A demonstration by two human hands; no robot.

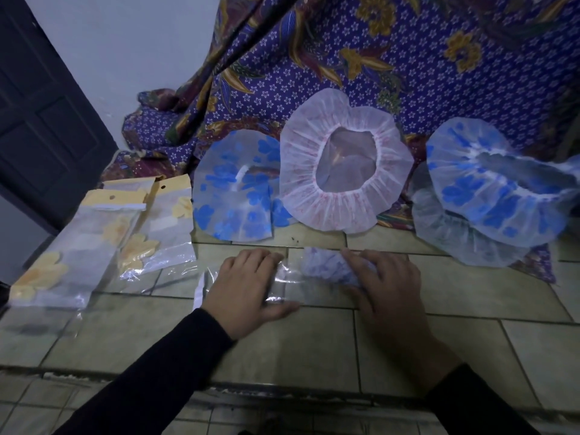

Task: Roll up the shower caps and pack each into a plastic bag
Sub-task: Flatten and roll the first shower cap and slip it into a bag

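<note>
A clear plastic bag (292, 287) lies flat on the tiled floor between my hands. A rolled-up shower cap (329, 265) with purple print sits inside its right part. My left hand (248, 284) presses flat on the bag's left part, near its white strip. My right hand (386, 284) rests on the rolled cap through the plastic, fingers bent over it. Behind lie loose caps: a folded blue-flowered one (232, 196), a white one with a pink elastic rim (342, 171), and a blue-flowered one (502, 183) stacked over a paler cap (455, 240).
Several plastic bags with yellow flower print and yellow headers (94, 233) lie at the left on the tiles. A purple batik cloth (376, 58) hangs and spreads behind the caps. A dark door (40, 120) stands at far left. A step edge (282, 390) runs across the foreground.
</note>
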